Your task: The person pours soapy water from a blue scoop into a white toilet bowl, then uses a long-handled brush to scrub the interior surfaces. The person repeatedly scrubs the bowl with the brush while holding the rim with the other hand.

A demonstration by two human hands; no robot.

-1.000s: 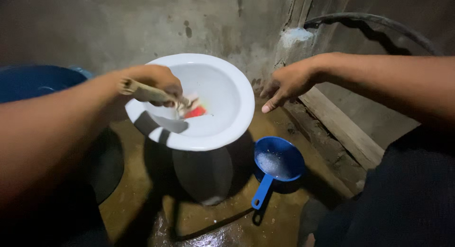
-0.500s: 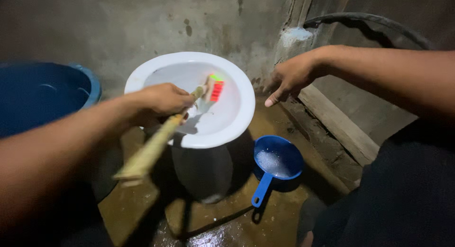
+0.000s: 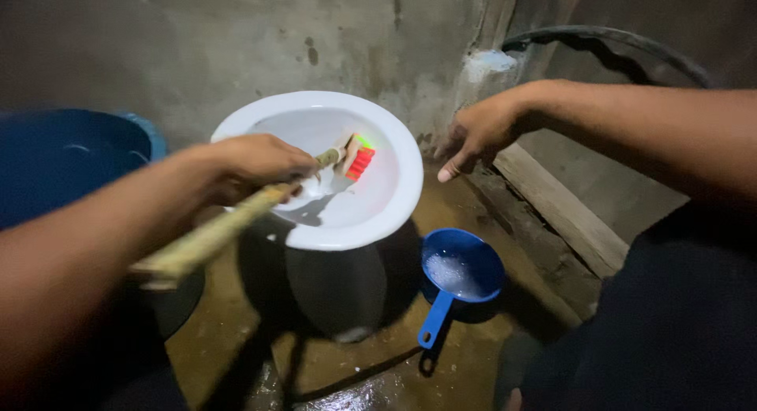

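Blue dipper [image 3: 460, 275] beside white bowl [image 3: 392, 210]

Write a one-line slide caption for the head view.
Left hand holds a wooden-handled brush inside a white ceramic toilet bowl; right hand hovers empty above a blue plastic dipper.

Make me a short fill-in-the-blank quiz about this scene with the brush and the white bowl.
The left hand grips a brush by its long ____ handle.
The brush head is inside the ____ bowl.
The blue dipper lies on the wet ____.
The right hand holds ____.

Missing words: wooden; white; floor; nothing
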